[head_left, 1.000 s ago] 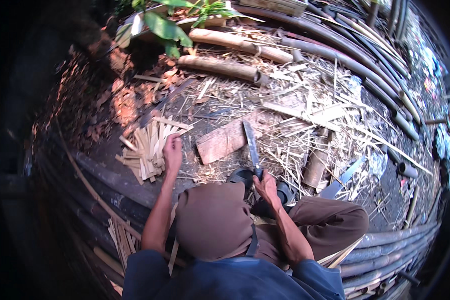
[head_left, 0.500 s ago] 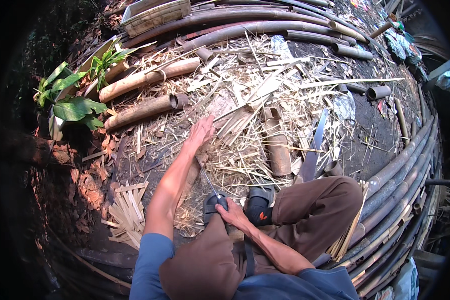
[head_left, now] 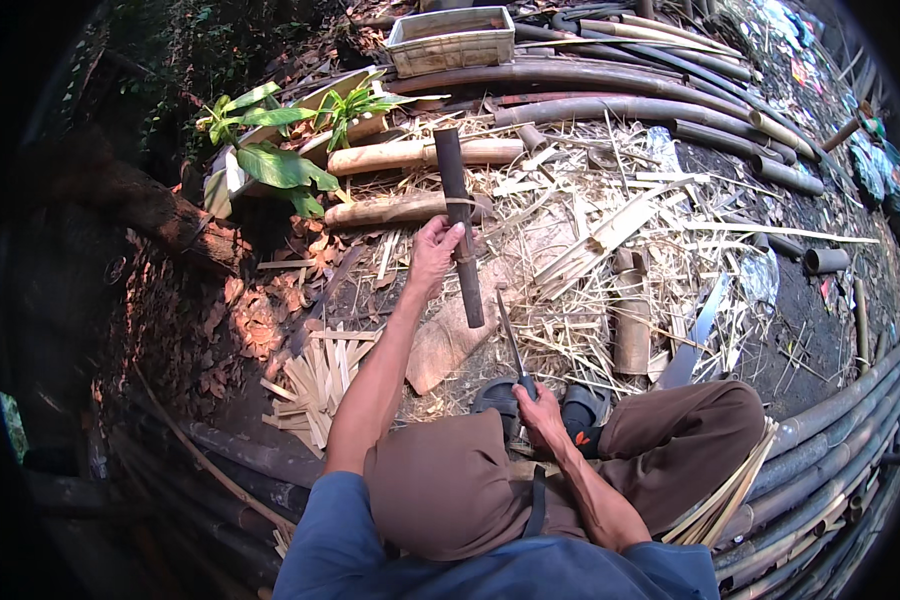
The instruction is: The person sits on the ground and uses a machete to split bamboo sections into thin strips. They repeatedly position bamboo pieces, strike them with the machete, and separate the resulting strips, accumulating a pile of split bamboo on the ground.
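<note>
My left hand [head_left: 436, 252] grips a dark bamboo section [head_left: 457, 215] and holds it nearly upright, its lower end over a flat wooden chopping block [head_left: 448, 340]. A long-bladed knife [head_left: 511, 343] is in my right hand [head_left: 540, 405], which rests by my knees with the blade pointing up toward the bamboo. A fan of split bamboo strips [head_left: 315, 385] lies on the ground to the left of my left arm.
Short bamboo logs [head_left: 400, 156] and long dark poles [head_left: 610, 105] lie ahead among straw and shavings. A grey crate [head_left: 452, 40] sits at the back. A leafy plant [head_left: 270, 160] is at left. Another blade [head_left: 692, 340] and a bamboo piece [head_left: 631, 320] lie right.
My left hand, reaching out flat over the litter before, has taken hold of the dark bamboo section and stood it up. My right hand keeps the knife near my knees.
</note>
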The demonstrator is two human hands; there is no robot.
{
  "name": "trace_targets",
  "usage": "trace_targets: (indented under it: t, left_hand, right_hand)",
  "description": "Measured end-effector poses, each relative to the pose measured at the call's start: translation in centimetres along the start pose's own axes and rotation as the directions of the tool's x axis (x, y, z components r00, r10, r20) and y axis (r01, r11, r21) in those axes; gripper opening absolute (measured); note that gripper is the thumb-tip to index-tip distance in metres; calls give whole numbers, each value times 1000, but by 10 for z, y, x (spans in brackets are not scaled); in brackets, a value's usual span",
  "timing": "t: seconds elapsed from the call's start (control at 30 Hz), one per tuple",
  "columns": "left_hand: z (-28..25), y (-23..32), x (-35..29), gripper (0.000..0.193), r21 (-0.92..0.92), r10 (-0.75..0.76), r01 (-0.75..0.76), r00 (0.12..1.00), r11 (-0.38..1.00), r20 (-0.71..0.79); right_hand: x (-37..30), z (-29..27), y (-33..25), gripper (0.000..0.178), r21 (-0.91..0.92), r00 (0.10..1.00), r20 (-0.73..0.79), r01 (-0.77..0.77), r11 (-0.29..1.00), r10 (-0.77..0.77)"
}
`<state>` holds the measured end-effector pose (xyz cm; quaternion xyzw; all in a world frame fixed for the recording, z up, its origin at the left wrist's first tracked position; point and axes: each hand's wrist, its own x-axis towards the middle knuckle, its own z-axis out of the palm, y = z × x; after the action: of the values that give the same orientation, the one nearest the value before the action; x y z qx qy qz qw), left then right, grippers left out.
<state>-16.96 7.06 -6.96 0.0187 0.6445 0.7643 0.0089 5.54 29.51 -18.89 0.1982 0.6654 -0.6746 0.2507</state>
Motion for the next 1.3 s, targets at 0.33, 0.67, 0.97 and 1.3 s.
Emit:
trace_targets:
  t: [0.33,0.67,0.97,1.3]
  left_hand:
    - [-11,-17,-43,29,355,116,-40,974,934,-194]
    - [25,26,-75,23,247,250,-228,966,942,-62]
    - [37,37,-95,20,308,219,-215,975,927,22]
    - [36,36,-102,18,470,269,-271,960,840,74]
  right_hand:
    - [-67,-35,-126,36,-284,918,-28,371,884,-394]
    - [-125,-5,-244,37,-197,792,149,610,768,-592]
    - [-122,1,-248,37,-144,860,197,501,854,-471]
    - [-127,-32,-278,40,-697,720,376,635,335,-582]
